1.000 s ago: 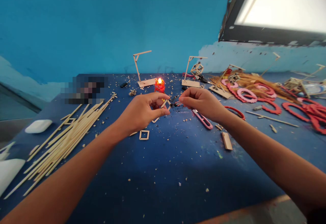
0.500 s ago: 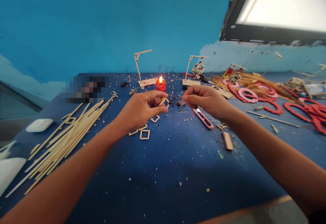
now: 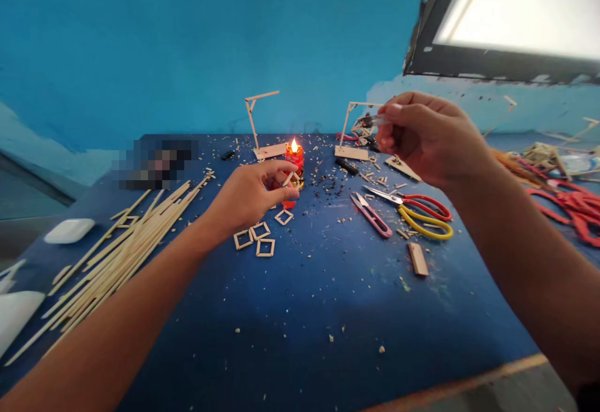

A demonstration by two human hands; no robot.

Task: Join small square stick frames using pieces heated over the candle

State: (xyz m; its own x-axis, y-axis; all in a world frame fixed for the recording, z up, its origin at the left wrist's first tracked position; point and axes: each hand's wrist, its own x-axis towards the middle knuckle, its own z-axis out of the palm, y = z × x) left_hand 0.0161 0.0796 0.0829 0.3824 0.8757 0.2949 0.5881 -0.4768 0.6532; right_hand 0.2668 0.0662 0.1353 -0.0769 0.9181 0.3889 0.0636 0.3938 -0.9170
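Note:
Between the thumb and fingers of my left hand (image 3: 255, 193) is a small wooden stick frame (image 3: 291, 179), right in front of the lit red candle (image 3: 294, 155). My right hand (image 3: 422, 134) is raised over the back right of the blue table, pinching a small clear piece with a dark tip (image 3: 372, 120). Several small square stick frames (image 3: 265, 247) lie on the table below my left hand. Scissors with red and yellow handles (image 3: 426, 215) and pink snips (image 3: 372, 215) lie below my right hand.
Long thin sticks (image 3: 126, 243) are piled at the left beside a white case (image 3: 69, 231). Two stick stands (image 3: 269, 151) (image 3: 351, 152) are at the back. A wood block (image 3: 418, 259) lies at the right, red rings (image 3: 569, 206) farther right.
My right hand has risen and moved right with the clear piece, uncovering the scissors. My left hand has shifted slightly left with the stick frame, and more square frames show below it.

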